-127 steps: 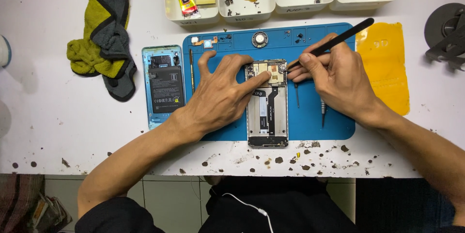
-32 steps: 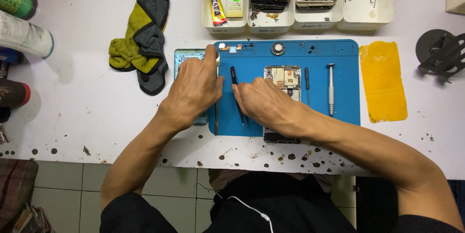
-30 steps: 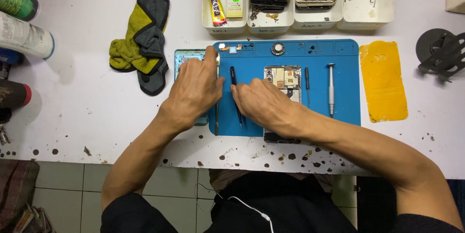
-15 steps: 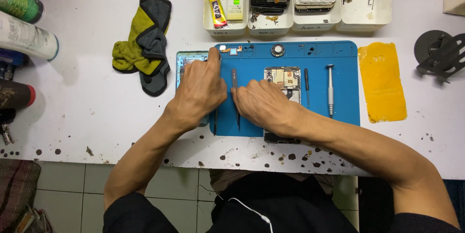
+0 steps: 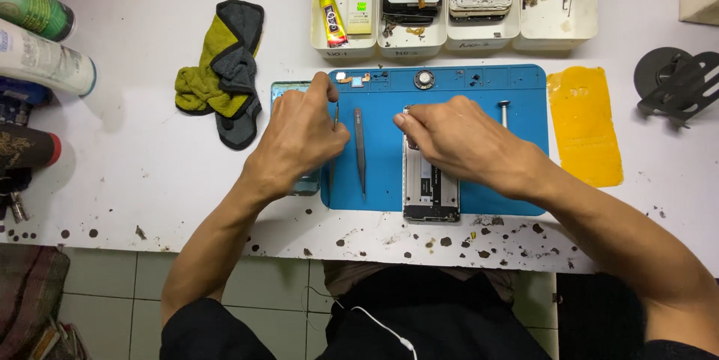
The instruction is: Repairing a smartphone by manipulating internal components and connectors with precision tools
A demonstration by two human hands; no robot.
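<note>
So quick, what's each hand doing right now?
Left hand: pinching a thin metal tool.
Right hand: fingers down on the opened phone; grip cannot be told.

Two hands (image 5: 299,139) (image 5: 457,139), one blue mat (image 5: 517,90), four white bins (image 5: 558,27), one cloth (image 5: 221,64)

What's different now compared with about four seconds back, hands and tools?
The right hand let go of the long black tweezers, which now lie on the blue work mat, and rests on the opened phone. The left hand left the phone and pinches a thin metal tool. The yellow-grey cloth stayed put.
</note>
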